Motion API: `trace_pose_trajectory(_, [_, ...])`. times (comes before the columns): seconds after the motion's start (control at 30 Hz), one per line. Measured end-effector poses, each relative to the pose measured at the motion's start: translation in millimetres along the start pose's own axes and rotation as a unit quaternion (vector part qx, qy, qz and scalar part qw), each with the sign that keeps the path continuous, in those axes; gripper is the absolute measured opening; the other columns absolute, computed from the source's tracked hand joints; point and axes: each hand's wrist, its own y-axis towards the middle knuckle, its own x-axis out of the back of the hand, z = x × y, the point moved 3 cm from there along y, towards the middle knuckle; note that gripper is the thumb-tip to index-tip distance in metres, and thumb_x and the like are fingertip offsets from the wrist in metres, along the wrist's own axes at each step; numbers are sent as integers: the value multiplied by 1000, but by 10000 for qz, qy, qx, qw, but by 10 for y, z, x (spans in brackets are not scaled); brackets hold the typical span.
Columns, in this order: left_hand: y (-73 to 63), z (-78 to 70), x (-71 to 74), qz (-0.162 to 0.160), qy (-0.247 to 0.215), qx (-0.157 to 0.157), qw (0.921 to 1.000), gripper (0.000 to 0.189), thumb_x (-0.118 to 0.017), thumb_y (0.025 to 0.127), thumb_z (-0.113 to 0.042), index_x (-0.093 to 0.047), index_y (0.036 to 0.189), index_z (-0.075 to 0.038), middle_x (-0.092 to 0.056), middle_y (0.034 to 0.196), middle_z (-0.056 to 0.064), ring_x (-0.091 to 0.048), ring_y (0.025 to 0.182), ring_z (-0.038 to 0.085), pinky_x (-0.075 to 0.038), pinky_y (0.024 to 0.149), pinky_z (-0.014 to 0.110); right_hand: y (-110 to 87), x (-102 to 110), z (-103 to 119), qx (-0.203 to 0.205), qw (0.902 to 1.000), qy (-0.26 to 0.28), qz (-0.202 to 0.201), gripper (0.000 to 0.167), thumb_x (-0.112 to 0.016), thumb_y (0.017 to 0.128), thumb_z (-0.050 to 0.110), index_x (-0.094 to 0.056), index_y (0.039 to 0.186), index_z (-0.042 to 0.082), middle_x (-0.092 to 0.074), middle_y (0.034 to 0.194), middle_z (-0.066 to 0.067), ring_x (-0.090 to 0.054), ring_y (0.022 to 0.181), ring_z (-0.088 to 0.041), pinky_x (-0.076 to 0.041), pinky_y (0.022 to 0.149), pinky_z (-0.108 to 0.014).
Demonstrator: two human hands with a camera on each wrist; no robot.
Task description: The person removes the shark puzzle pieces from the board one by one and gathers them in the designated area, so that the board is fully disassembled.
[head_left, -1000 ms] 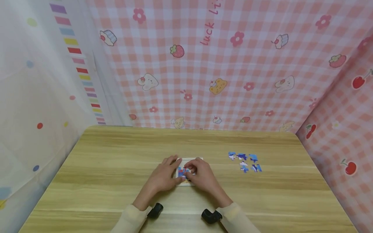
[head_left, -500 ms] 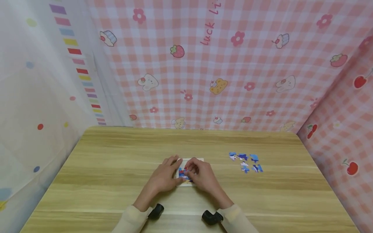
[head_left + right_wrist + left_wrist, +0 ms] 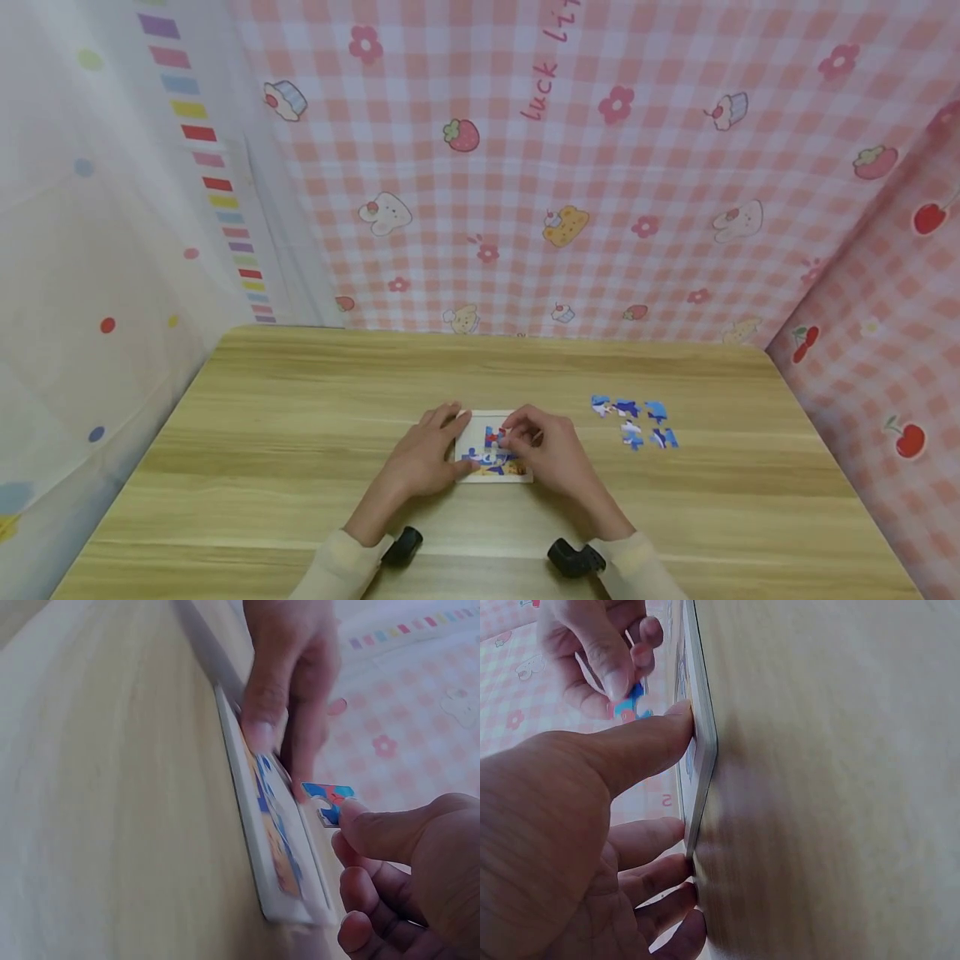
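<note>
A white-framed jigsaw board (image 3: 470, 433) lies on the table in front of the person, with blue and yellow pieces filling its near part. My left hand (image 3: 422, 457) rests at the board's left side, its thumb (image 3: 656, 742) on the near edge and the fingers fairly straight along the left edge. Between thumb and fingertips, my right hand (image 3: 553, 450) pinches a blue and red jigsaw piece (image 3: 328, 801). In the head view that piece appears over the board's middle; both wrist views show it raised above the board. Fingertips partly cover it.
Several loose blue and white jigsaw pieces (image 3: 632, 433) lie on the wooden table (image 3: 300, 400) to the right of the board. A pink checked cloth (image 3: 525, 183) hangs behind the table, and a white dotted cloth (image 3: 97, 250) hangs at the left.
My right hand has drawn back to the right with the blue and red piece, which was low at the board's left part. More of the board now shows. My left hand has stayed in place.
</note>
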Motion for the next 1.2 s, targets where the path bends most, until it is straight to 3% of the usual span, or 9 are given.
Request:
trace_pose_trajectory(0.43, [-5,8,-11,45,-11,13,10000,74,-73,94,-37,-44,155,-5,-34,166,16,-30,153,38,-31,123,58,-53,357,-178,-259,9989,-330,-230,10,-79,90,16,-72,97,20,-70,81,6,-60,73,-11,-51,66,-21])
trace_pose_trajectory(0.7, [-11,-8,1,72,-37,53,10000,74,-73,94,-36,-44,155,-6,-33,166,15,-30,154,38,-31,124,58,-92,530,-323,-399,9980,-380,-318,9,-78,92,16,-72,98,20,-71,83,3,-60,72,-12,-50,61,-21])
trace_pose_trajectory(1.2, [-5,18,-14,91,2,82,9999,75,-72,94,-39,-43,156,-7,-32,167,14,-30,154,37,-31,123,58,-164,859,-563,-317,9954,-714,-552,8,-76,93,20,-73,100,18,-73,86,3,-62,74,-9,-51,63,-21])
